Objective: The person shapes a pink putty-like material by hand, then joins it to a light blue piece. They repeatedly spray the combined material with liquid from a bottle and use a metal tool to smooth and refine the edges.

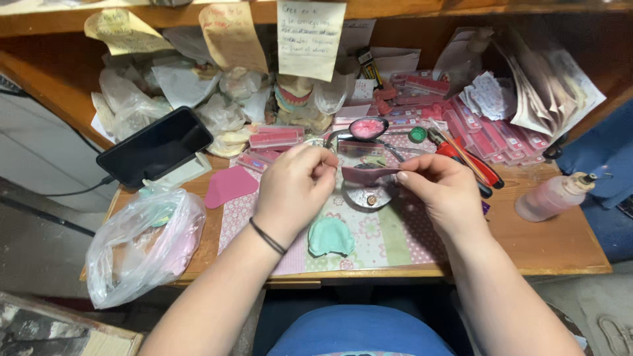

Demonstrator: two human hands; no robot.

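Both the left hand (293,188) and right hand (442,191) pinch a thin pink wax strip (369,174) at mid-frame above the table (541,244) (fingers closed on each end), so an uneven tug could probably snap it or drop it onto the green mould (331,236).

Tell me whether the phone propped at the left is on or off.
Off, as far as shows: the phone has a wholly black screen, leaning tilted on its stand, a cable running off its left end.

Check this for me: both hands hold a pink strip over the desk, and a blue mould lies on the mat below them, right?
Not quite: the mould is mint green, not blue. The head view shows it on the mat, below the left hand and right hand holding the pink strip.
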